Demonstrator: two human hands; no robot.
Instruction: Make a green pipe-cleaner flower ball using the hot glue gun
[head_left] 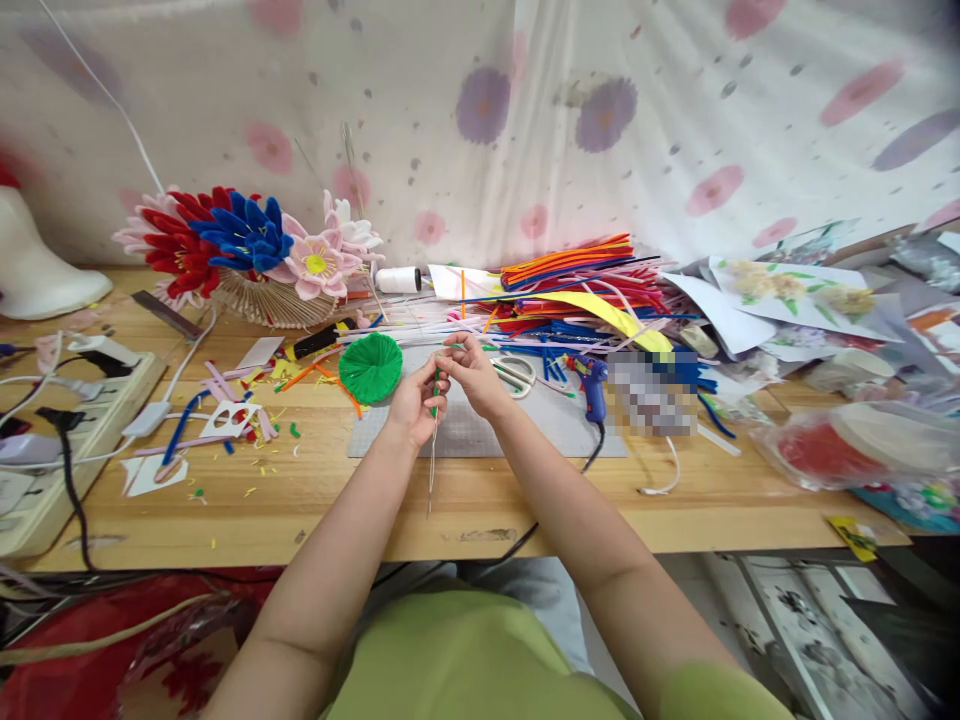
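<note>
The left grip (420, 403) pinched a green-tipped wire (433, 455), the right grip (475, 378) its top; a green disc (371, 367) lay just left of them.

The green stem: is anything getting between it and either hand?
Nothing visible does. The left hand grips the green stem, and the right hand appears to meet its top. The green disc lies beside the left hand, not in between.
</note>
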